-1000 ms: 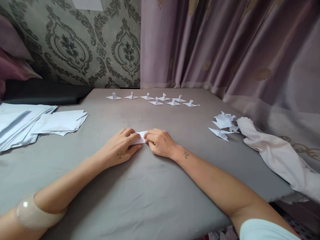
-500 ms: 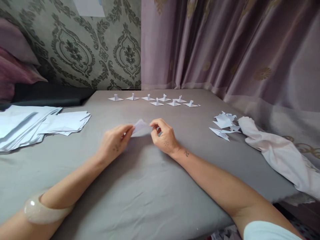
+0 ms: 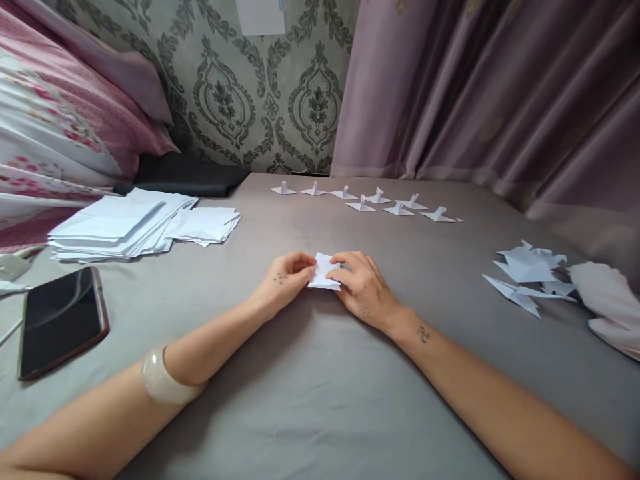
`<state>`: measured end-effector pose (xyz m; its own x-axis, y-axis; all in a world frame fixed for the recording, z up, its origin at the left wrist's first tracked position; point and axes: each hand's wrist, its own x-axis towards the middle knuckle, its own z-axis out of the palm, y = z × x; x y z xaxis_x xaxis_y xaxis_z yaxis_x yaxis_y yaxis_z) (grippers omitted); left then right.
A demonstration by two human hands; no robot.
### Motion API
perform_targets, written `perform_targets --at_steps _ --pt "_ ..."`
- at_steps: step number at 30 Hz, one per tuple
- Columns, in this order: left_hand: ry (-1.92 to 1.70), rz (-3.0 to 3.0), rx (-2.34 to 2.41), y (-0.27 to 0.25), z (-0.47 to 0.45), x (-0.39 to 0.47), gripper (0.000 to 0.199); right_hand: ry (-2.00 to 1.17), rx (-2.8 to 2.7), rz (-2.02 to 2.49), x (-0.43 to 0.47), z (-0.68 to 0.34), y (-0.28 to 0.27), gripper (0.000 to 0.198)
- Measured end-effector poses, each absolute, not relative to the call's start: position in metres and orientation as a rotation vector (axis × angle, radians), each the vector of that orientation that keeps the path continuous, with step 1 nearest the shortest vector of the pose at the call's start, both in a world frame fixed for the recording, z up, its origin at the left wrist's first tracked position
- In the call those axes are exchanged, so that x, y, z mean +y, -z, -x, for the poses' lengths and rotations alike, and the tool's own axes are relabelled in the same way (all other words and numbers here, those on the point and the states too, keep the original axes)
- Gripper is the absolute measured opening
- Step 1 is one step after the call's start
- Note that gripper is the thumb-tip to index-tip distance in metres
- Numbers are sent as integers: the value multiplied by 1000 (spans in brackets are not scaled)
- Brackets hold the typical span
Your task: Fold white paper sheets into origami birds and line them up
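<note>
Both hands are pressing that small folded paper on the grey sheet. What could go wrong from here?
The folded paper lies on a soft grey sheet, pinched between the left hand and the right hand, so creases may come out soft or skewed. The left forearm lies close to the phone and may nudge it.

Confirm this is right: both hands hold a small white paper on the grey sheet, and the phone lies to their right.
One detail is wrong. The head view shows the phone to the left, not the right. The left hand and right hand do hold the paper on the grey sheet.
</note>
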<state>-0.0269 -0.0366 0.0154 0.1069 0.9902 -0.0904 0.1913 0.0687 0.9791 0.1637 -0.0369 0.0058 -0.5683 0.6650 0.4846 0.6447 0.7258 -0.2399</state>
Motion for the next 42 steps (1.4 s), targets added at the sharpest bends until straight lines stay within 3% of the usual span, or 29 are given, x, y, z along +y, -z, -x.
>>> perform_targets --at_steps 5,9,13,29,34,42 --pt "-713 -2087 1400 -16 38 -42 33 -268 -2339 1064 -37 -163 -5 16" --pt "-625 -2037 1428 -16 44 -37 20 -451 -2177 1210 -36 -158 -7 15" --pt "-696 -1902 1505 -13 40 -31 30 -542 -2044 1374 -34 -157 -6 19" --pt "-786 -1967 1614 -6 29 -31 21 -430 -2043 1539 -29 -153 -5 21" --pt "-818 -2259 1549 -3 34 -32 11 -377 -2071 1494 -29 -155 -4 10" --pt "-359 -2759 1402 -21 33 -47 31 -252 -2387 1211 -31 -159 -8 29"
